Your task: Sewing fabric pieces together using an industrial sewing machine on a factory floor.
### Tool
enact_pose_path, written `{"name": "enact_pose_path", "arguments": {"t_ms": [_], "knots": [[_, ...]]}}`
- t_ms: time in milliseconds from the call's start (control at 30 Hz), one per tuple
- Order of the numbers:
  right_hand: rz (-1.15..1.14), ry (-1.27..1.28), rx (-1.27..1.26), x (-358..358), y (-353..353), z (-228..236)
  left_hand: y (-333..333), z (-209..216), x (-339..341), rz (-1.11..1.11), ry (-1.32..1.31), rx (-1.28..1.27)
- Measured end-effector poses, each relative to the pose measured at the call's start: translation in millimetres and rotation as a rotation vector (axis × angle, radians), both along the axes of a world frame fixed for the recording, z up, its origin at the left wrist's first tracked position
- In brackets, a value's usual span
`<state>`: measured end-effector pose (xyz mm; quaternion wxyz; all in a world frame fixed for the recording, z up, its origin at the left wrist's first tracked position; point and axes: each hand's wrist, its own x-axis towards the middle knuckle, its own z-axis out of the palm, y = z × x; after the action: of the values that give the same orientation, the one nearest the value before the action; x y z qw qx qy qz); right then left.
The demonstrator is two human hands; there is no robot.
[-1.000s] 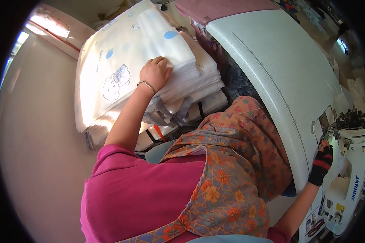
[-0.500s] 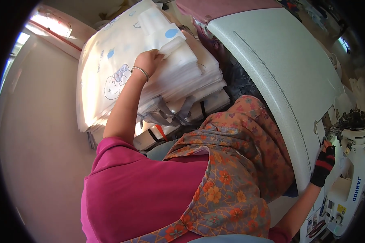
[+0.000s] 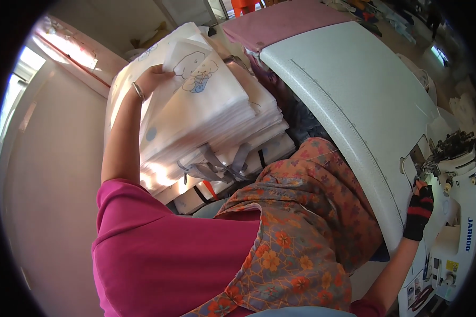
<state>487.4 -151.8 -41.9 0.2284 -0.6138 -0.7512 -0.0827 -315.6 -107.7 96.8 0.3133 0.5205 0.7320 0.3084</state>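
Note:
A tall stack of white printed sheets point(image 3: 217, 113) with a cartoon animal and blue dots stands ahead of me on the left. My left hand point(image 3: 156, 78), a bracelet on its wrist, pinches the edge of the top sheet point(image 3: 177, 53), which is folded back leftward over the pile. At the far right my right hand point(image 3: 420, 208), in a black and red fingerless glove, rests beside the needle area of a white sewing machine point(image 3: 463, 227). Its fingertips are close together; what lies between them is too small to make out.
The pale sewing table point(image 3: 354, 90) curves along the right, with a ruler marking near its edge. A pink cloth-covered surface point(image 3: 285, 24) adjoins its far end. Grey ties point(image 3: 217, 161) hang round the stack's lower bundles. A pale wall point(image 3: 53, 174) stands at left.
My left hand has moved left, drawing the top sheet's edge back and uncovering the animal print. My right hand stays beside the machine. The view has shifted slightly.

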Motion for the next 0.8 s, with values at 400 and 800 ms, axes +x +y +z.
{"name": "enact_pose_path", "arguments": {"t_ms": [400,800], "knots": [[0.433,0.531,-0.046,-160,-30,58,154,40,140,0.046,-0.065,0.392],[0.399,1.642,-0.743,-262,1,-129,148,-96,538,-0.286,-0.203,0.509]]}}
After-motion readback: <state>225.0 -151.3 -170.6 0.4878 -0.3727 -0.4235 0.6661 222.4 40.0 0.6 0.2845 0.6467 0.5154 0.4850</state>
